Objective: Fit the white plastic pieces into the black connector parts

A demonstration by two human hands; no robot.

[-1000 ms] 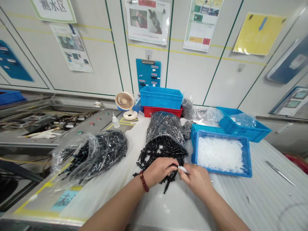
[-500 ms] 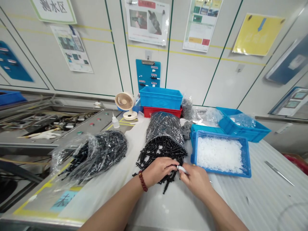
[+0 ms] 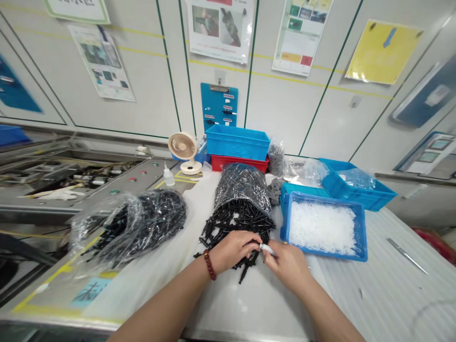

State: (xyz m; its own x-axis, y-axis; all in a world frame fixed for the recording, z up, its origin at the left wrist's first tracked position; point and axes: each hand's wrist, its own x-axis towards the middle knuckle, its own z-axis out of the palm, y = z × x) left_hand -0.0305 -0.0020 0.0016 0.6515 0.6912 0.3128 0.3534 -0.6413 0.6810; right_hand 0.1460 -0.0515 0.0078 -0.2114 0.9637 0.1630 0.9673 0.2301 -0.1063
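My left hand (image 3: 235, 249), with a dark red bead bracelet (image 3: 209, 265) at the wrist, pinches its fingertips together over the near end of a pile of slim black plastic pieces (image 3: 238, 219). What those fingers hold is mostly hidden. Close against them, my right hand (image 3: 290, 267) is closed around a short white rod-shaped piece (image 3: 267, 248). One end of the white piece meets the left fingertips. The black pieces spill from a clear plastic bag (image 3: 242, 185) lying on the table just beyond both hands.
To the right stands a blue tray (image 3: 360, 237) of small white translucent rings (image 3: 322, 225), with tweezers (image 3: 406, 255) farther right. Another bag of black pieces (image 3: 153, 221) lies left. Behind are a small fan (image 3: 183, 149), a dropper bottle (image 3: 168, 176) and stacked blue and red bins (image 3: 238, 143).
The whole view has shifted slightly. Both hands keep the same hold, with the white piece still between them; no other clear movement shows.
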